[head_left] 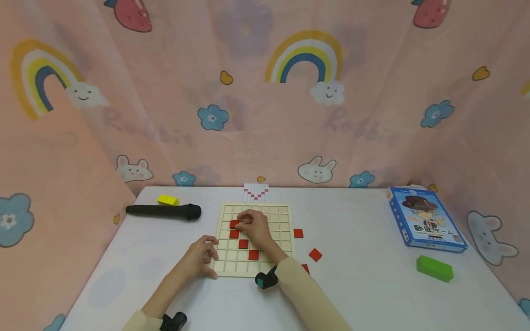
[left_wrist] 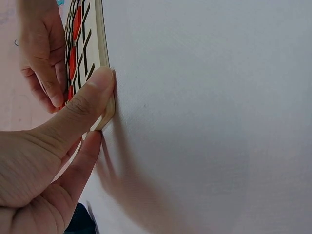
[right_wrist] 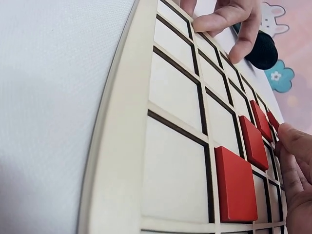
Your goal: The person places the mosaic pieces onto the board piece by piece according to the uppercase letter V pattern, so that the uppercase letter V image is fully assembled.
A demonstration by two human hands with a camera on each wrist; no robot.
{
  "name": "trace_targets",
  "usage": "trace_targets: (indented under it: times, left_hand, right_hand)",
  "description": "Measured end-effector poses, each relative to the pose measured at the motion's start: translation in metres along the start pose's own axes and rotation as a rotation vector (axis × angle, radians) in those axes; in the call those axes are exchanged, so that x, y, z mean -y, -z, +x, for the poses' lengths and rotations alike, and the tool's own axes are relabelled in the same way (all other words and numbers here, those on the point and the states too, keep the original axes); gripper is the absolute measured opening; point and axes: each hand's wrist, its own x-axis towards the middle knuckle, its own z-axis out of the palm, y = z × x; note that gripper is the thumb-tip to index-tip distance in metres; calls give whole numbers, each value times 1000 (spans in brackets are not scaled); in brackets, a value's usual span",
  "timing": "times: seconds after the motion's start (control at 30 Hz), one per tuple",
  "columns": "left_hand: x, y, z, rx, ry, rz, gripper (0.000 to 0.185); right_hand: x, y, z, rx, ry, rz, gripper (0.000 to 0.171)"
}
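A pale wooden grid board [head_left: 265, 269] lies on the white table. My left hand [head_left: 196, 259] grips its near left corner, thumb on the near edge and fingers along the left side. In the upper left of the grid, my right hand [head_left: 256, 228] pinches a red square tile [head_left: 234, 224] between thumb and fingers; the right wrist view shows this tile [right_wrist: 273, 120] tilted at the fingertips. Three red tiles sit in cells below it, stepping diagonally toward the near side: one [head_left: 233, 234], another [head_left: 243, 244] and the nearest [head_left: 253, 255].
Loose red tiles [head_left: 315, 255] lie right of the board, one partly behind the right sleeve. A pattern card [head_left: 256, 193] stands beyond the board. A black microphone [head_left: 163, 212] and yellow block [head_left: 168, 200] lie back left; a blue box [head_left: 428, 220] and green block [head_left: 434, 268] lie right.
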Motion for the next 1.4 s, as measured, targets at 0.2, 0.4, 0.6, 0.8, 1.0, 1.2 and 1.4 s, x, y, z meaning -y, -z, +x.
trace_targets:
  times: [0.2, 0.4, 0.6, 0.8, 1.0, 1.2, 1.4]
  left_hand:
    - [1, 0, 0, 1, -18, -21, 42]
    - [0, 0, -1, -4, -17, -21, 42]
    - [0, 1, -2, 0, -43, -25, 43]
    - [0, 2, -3, 3, -50, -30, 42]
    - [-1, -1, 0, -3, -14, -15, 41]
    - [-2, -2, 1, -1, 18, -14, 41]
    - [0, -1, -1, -7, 8, -14, 42]
  right_hand:
    - [3, -3, 1, 7, 14, -17, 22]
    - [3, -8, 3, 0, 37, -21, 22]
    - [4, -11, 4, 0, 26, -41, 24]
    - [3, -13, 6, 27, 13, -28, 23]
    - [3, -11, 6, 55, -7, -19, 23]
    - [10, 5, 0, 67, -45, 35, 23]
    - [24, 35, -19, 55, 15, 41, 24]
